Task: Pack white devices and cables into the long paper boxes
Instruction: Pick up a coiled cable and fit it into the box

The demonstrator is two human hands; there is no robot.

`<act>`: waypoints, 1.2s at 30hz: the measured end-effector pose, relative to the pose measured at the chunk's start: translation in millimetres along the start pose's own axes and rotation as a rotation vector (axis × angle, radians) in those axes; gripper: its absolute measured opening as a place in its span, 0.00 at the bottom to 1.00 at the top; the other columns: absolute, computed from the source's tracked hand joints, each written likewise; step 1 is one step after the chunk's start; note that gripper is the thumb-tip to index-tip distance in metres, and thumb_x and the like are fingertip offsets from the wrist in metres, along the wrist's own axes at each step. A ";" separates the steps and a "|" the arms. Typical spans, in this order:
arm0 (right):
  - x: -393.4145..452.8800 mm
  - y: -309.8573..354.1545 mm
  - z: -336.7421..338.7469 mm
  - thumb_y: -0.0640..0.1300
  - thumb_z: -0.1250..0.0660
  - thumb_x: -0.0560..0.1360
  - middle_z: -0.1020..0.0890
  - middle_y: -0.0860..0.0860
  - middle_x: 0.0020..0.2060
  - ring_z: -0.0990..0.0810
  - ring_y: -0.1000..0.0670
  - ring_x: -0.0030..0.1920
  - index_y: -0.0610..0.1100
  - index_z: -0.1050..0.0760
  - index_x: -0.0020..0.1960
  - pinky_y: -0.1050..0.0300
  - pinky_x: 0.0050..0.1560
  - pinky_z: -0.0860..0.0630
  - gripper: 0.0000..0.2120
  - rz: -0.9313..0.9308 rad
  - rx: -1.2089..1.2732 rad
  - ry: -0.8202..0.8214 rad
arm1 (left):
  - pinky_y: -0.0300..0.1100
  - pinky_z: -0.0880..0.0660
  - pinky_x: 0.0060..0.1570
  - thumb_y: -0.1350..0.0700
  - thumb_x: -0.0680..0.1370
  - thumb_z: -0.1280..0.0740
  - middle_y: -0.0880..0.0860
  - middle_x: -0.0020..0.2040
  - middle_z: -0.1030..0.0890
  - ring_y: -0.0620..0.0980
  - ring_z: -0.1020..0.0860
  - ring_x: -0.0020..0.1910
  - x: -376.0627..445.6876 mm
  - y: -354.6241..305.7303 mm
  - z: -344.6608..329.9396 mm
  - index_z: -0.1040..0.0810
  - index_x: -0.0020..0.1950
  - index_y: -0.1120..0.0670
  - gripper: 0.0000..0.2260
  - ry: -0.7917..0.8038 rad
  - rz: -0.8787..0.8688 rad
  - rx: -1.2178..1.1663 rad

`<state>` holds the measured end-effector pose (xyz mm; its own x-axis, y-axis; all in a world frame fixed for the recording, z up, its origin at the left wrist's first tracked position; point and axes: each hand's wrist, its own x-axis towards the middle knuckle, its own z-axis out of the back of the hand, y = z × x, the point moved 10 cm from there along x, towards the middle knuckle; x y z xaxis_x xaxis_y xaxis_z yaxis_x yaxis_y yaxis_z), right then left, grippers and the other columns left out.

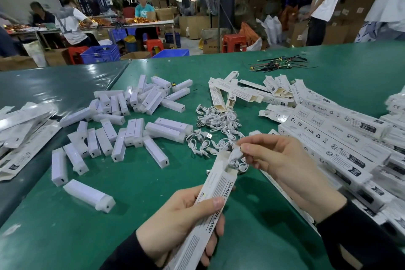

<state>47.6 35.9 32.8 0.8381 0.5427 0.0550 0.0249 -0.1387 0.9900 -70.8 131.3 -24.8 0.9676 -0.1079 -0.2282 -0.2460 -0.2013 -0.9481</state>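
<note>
Clearly, the light, easily crushed box [210,201] is gripped mid-body by the left hand [182,221]; the limp cable [235,156] is pinched by the right hand [282,160] at its coil.

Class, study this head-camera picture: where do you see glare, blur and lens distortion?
Head view: glare streaks shine on the green table at upper left; the boxes at the right edge smear with blur; the people behind look soft; the wide lens bends the table's far edge; the left hand and the cable stay fairly sharp.
</note>
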 end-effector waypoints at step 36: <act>-7.0 2.5 -19.8 0.32 0.30 0.73 0.15 0.44 0.37 0.17 0.51 0.38 0.43 0.15 0.40 0.57 0.40 0.18 0.09 0.090 -0.122 0.083 | 0.38 0.26 0.20 0.50 0.70 0.27 0.59 0.34 0.23 0.51 0.25 0.21 2.9 6.5 1.1 0.32 0.59 0.67 0.28 0.006 0.034 -0.008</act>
<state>31.0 48.1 37.5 0.7857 0.6002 0.1495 -0.1189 -0.0906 0.9888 -69.5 130.8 -31.8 0.9584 -0.1201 -0.2590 -0.2792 -0.2047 -0.9382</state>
